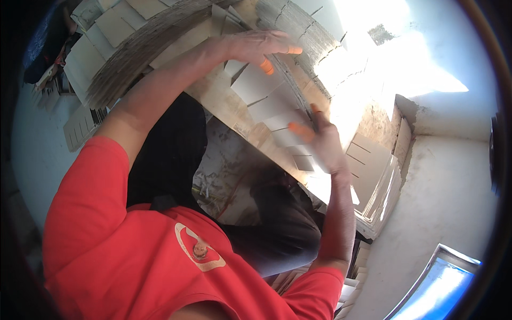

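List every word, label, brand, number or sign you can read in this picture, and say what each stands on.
None can be read.
Red cloth T-shirt: tan looped print, its details too small to make out any lettering.
Pale flat cardboard pieces: no lettering visible.
Shiny blue panel: glare, no readable text.

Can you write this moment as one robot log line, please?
left hand: open, near cardboard pieces | right hand: blurred, grip unclear | orange fingertip covers: both hands
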Demonstrator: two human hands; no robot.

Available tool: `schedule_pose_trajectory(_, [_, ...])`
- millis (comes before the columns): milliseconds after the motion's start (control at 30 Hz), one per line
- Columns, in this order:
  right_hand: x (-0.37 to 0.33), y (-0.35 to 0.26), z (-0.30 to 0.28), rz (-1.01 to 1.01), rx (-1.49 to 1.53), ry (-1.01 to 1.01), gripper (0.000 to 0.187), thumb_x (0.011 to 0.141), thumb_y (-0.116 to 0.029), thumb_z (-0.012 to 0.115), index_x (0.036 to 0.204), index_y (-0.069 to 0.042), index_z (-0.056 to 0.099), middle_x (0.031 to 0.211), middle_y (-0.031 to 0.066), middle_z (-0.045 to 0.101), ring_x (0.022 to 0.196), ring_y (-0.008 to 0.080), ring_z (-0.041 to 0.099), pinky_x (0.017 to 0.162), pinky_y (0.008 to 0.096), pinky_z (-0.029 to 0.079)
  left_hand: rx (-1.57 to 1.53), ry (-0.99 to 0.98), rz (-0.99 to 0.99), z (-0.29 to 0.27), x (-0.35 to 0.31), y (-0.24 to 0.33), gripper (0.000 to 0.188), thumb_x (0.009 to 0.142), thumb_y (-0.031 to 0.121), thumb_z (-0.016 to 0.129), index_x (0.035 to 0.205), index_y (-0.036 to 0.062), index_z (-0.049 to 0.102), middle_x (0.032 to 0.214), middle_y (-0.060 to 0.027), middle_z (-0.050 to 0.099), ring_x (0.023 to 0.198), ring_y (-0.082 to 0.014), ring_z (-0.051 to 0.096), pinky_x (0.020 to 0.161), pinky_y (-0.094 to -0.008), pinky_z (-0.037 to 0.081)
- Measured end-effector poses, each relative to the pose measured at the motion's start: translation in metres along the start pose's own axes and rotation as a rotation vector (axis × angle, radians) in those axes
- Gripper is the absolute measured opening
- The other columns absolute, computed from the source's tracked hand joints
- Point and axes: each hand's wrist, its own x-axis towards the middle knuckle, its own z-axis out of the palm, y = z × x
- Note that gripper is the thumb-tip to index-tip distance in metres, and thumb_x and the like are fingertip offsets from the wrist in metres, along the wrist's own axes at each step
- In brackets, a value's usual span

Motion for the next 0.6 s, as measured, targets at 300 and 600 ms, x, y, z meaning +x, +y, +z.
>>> schedule_pose_trajectory(300, [-0.004,-0.002,0.011,0.007,-0.355,0.023,0.01,0.082,-0.005,0.062,0.088,-0.001,0.055,0.072,0.0182,0.065,0.072,0.0382,0.064,0.063,0.0465,0.049,0.192,-0.345,0.179,-0.012,0.022,0.002,0.027,0.073,0.015,0.07,0.097,0.0018,0.067,0.082,-0.013,0.063,0.086,-0.0305,0.056,0.074,-0.0404,0.049])
schedule_pose_trajectory(600, [-0.05,-0.12,-0.059,-0.372,-0.949,0.731,0.043,0.087,-0.007,0.064,0.128,-0.005,0.052,0.12,0.0134,0.058,0.115,0.0306,0.056,0.101,0.047,0.04,0.666,0.271,0.3,-0.122,-0.086,0.108,0.031,0.076,0.006,0.062,0.107,-0.003,0.061,0.099,-0.0106,0.06,0.086,-0.0189,0.057,0.062,-0.0286,0.053])
